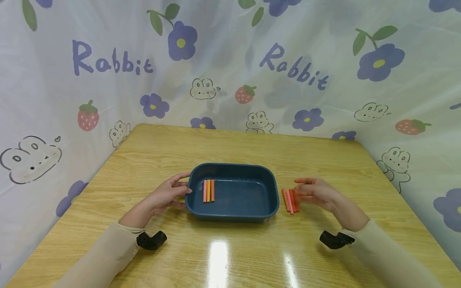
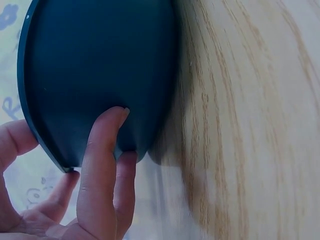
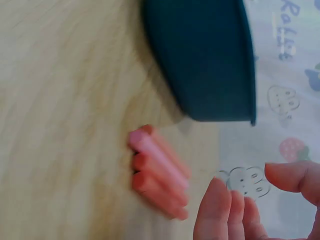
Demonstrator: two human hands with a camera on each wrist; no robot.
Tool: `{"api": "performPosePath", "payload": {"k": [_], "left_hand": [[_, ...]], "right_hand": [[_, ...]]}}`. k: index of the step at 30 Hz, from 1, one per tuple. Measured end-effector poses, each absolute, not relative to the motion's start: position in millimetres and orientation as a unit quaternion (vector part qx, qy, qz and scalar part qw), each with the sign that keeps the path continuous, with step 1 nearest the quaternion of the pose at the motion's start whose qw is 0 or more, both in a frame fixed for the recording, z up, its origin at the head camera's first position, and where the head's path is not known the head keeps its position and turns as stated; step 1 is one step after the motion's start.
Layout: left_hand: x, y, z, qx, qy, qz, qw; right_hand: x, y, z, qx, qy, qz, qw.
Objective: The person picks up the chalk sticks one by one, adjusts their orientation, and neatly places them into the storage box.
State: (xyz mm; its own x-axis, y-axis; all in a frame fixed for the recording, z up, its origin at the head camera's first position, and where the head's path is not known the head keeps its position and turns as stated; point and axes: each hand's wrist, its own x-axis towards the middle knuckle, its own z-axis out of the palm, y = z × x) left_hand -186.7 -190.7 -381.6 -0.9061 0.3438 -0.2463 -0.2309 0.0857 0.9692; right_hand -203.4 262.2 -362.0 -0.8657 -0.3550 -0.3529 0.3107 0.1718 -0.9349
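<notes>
A dark blue rectangular basin (image 1: 245, 176) with rounded corners stands on the table. Inside it, near the left end, pink, yellow and orange chalk-like sticks (image 1: 208, 191) lie side by side. My left hand (image 1: 165, 197) is at the basin's left end. In the left wrist view its spread fingers (image 2: 97, 175) touch the outer wall and rim. To the right of the basin lies a small pile of orange, pink and red sticks (image 3: 162, 170) of the same kind. My right hand (image 1: 318, 194) hovers just beside this pile, thumb and fingers apart, holding nothing.
The wooden table (image 1: 237, 256) reaches back to a white curtain (image 1: 230, 52) printed with rabbits, flowers and strawberries. Black wrist devices (image 1: 151, 241) sit at both cuffs. Table surface lies in front of and behind the basin.
</notes>
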Motion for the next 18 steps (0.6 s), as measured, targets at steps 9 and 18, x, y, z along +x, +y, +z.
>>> {"api": "performPosePath", "payload": {"k": [9,18], "left_hand": [[-187,-191,-382,0.041,0.707,0.673,0.213],[-187,-191,-382,0.042,0.708,0.673,0.212]], "right_hand": [[-202,266,-385,-0.013,0.763,-0.605,0.227],[-204,261,-395,0.000,0.812,-0.550,0.198]]}}
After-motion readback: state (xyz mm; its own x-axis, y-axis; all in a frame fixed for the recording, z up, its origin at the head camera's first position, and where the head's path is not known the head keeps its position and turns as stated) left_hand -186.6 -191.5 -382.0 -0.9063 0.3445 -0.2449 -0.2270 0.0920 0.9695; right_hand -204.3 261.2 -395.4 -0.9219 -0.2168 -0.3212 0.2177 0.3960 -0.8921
